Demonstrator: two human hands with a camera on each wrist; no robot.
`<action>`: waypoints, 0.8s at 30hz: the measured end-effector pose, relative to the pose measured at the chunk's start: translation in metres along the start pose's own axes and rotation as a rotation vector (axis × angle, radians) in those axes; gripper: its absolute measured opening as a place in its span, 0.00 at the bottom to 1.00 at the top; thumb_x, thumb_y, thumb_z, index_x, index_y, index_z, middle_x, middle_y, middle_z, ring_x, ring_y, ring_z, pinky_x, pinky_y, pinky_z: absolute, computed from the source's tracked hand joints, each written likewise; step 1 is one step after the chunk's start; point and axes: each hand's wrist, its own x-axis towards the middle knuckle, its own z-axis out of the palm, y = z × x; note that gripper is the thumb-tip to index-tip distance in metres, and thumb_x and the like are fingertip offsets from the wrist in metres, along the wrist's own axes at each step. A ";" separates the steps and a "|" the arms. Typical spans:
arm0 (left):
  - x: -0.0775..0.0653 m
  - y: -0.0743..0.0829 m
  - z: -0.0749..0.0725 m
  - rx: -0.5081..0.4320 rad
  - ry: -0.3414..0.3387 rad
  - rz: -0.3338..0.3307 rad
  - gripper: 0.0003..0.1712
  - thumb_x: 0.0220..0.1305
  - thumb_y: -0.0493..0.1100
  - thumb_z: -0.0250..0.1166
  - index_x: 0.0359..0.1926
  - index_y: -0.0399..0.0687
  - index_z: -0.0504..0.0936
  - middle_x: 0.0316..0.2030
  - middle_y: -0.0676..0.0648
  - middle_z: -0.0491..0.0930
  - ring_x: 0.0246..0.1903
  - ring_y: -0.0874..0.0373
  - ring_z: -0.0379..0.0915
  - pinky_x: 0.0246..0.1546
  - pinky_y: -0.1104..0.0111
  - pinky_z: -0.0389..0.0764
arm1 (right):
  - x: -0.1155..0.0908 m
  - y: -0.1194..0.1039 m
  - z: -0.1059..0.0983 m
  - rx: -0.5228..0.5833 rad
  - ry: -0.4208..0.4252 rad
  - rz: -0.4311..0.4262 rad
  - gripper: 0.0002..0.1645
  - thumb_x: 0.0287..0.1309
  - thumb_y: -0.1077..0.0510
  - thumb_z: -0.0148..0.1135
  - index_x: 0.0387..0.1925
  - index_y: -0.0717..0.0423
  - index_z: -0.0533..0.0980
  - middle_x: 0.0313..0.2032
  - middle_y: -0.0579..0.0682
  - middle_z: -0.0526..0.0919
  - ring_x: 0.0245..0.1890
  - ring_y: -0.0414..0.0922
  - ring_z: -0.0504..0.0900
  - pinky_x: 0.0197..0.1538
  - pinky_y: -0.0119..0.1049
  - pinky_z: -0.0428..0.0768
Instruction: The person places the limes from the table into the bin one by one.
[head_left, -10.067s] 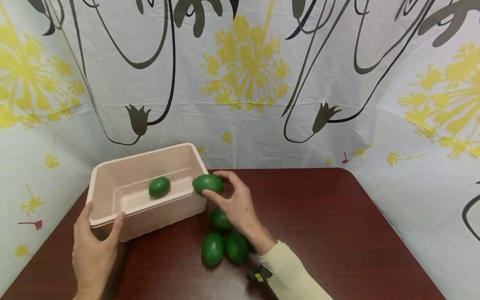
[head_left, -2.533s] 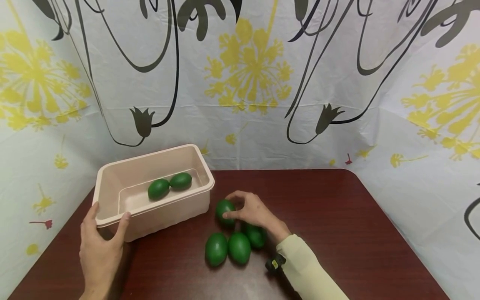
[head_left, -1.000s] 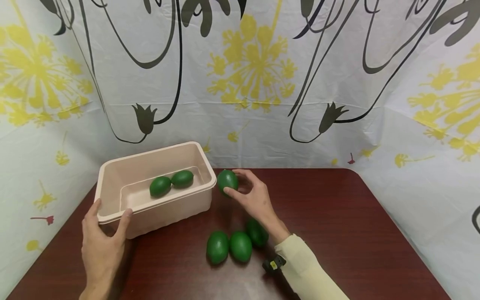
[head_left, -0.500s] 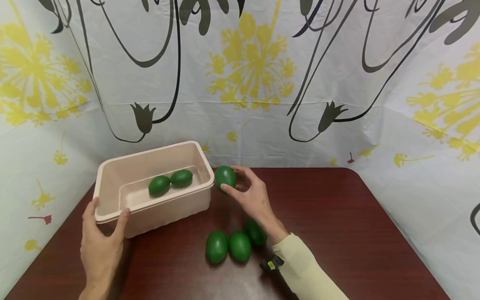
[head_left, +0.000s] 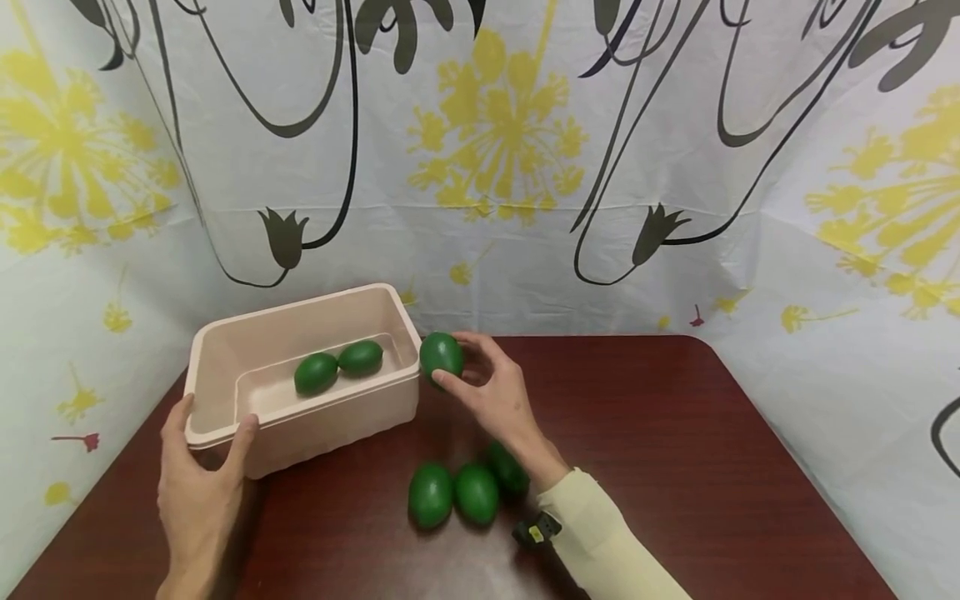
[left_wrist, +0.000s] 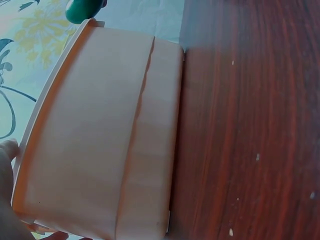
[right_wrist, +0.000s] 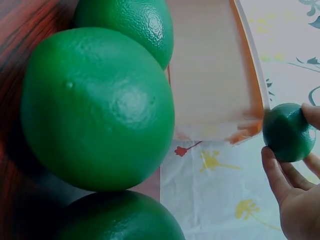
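Note:
My right hand [head_left: 501, 396] holds an oval green lime [head_left: 441, 357] between thumb and fingers at the right end of a beige plastic bin [head_left: 330, 433]. In the right wrist view, that lime [right_wrist: 288, 132] is level with the rim. Two limes [head_left: 316, 373] lie end to end inside the bin. Gripping the bin's near left corner is my left hand [head_left: 198, 492], its thumb on the front rim. Three more limes [head_left: 431, 495] sit on the table below my right forearm, one partly hidden by the wrist.
The dark red wooden table [head_left: 675, 467] has a rounded far right corner. A pale patterned cloth [head_left: 480, 275] hangs behind it and along both sides. A small dark device [head_left: 537, 531] is strapped to my right wrist.
One lime went into the bin earlier. Since then my right hand has lifted another from the table and brought it left to the bin's right rim. My left hand keeps its grip.

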 end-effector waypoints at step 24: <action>0.002 0.004 -0.002 -0.009 -0.024 -0.037 0.50 0.63 0.65 0.71 0.81 0.75 0.55 0.79 0.38 0.63 0.75 0.32 0.61 0.71 0.34 0.60 | 0.006 -0.009 0.004 -0.025 -0.025 0.014 0.33 0.58 0.49 0.78 0.64 0.39 0.77 0.57 0.47 0.84 0.52 0.44 0.88 0.56 0.42 0.87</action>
